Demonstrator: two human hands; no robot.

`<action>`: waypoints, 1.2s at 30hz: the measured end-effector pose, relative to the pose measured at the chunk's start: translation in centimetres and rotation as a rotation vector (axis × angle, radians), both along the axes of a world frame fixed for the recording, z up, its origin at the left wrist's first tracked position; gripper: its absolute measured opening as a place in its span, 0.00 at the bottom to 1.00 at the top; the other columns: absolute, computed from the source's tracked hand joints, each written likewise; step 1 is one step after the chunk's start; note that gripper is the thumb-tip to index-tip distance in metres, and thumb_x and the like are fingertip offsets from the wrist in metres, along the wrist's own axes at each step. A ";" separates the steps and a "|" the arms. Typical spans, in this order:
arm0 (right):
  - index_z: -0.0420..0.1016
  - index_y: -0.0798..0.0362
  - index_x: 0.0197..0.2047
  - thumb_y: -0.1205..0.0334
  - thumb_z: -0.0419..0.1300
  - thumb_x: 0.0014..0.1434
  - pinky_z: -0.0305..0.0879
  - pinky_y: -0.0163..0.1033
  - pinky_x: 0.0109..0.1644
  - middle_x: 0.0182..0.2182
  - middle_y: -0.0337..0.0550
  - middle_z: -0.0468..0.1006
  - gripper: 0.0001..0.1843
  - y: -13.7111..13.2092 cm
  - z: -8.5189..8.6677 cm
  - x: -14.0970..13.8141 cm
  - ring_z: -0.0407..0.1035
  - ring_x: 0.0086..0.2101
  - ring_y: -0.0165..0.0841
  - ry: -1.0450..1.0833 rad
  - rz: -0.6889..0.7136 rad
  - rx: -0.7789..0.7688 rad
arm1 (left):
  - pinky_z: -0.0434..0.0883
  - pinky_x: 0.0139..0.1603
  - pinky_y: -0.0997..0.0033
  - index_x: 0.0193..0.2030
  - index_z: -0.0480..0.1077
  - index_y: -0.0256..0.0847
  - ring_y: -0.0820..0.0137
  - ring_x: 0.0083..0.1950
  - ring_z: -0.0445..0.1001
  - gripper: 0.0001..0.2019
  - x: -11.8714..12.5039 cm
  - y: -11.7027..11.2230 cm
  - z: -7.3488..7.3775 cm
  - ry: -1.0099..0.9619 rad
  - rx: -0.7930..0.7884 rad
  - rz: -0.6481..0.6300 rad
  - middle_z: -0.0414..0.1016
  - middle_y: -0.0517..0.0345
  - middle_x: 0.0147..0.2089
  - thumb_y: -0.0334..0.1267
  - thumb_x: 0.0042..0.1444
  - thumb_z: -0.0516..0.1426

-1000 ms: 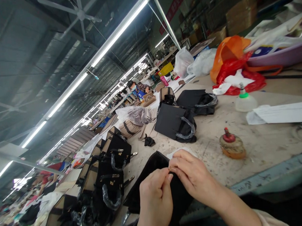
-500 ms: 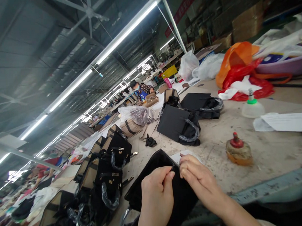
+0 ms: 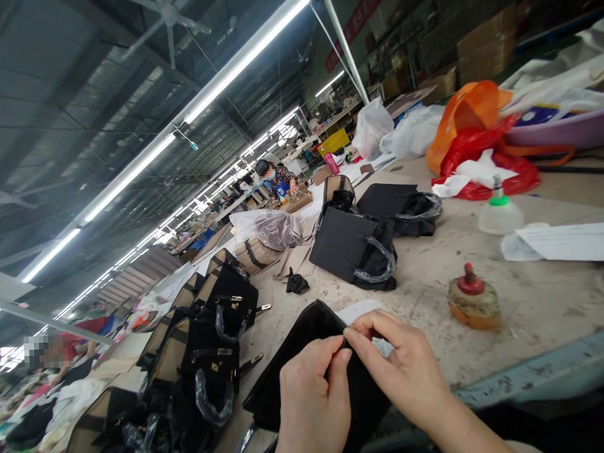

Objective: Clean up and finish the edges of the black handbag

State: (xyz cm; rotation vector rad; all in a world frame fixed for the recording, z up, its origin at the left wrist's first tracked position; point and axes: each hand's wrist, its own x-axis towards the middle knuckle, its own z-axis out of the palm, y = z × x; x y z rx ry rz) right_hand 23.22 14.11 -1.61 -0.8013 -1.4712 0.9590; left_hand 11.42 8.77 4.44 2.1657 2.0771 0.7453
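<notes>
A black handbag (image 3: 283,381) lies in front of me at the table's near edge, its opening facing up and left. My left hand (image 3: 314,393) pinches the bag's top edge near its right corner. Right beside it, my right hand (image 3: 398,362) has thumb and forefinger closed on the same edge, the fingertips of both hands almost touching. A plastic-wrapped handle of the bag shows below, left of my left wrist. Part of the bag is hidden behind my hands. Some white material (image 3: 358,311) lies behind the bag.
Several black handbags (image 3: 208,364) with wrapped handles stand in a row on the left. More black bags (image 3: 340,245) lie ahead. On the right are a stained red-capped bottle (image 3: 473,299), a green-necked bottle (image 3: 500,214) and white paper (image 3: 567,241). A co-worker (image 3: 277,181) sits farther back.
My right hand has turned and moved its fingertips left, onto the bag's edge beside my left fingers. My left hand keeps its pinch. The view has shifted slightly.
</notes>
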 end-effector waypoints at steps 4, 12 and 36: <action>0.70 0.51 0.28 0.64 0.55 0.58 0.62 0.35 0.34 0.25 0.38 0.71 0.07 0.2 -0.1 0.5 0.67 0.29 0.30 -0.011 0.014 0.056 | 0.72 0.38 0.75 0.40 0.75 0.41 0.70 0.36 0.76 0.09 0.0 0.0 0.0 0.003 0.026 -0.005 0.78 0.55 0.37 0.33 0.57 0.53; 0.72 0.50 0.37 0.68 0.56 0.57 0.66 0.36 0.36 0.31 0.40 0.74 0.06 0.3 -0.7 1.2 0.69 0.32 0.31 0.022 0.067 0.170 | 0.72 0.38 0.76 0.40 0.74 0.42 0.71 0.36 0.76 0.09 0.0 0.0 0.1 -0.019 0.041 -0.016 0.78 0.58 0.36 0.31 0.56 0.54; 0.70 0.55 0.38 0.71 0.52 0.59 0.68 0.39 0.37 0.32 0.44 0.74 0.07 -0.1 -1.4 1.1 0.70 0.33 0.33 -0.281 -0.152 0.466 | 0.72 0.38 0.77 0.38 0.75 0.42 0.72 0.36 0.76 0.08 0.0 0.1 0.0 -0.002 0.036 0.007 0.78 0.60 0.36 0.32 0.56 0.54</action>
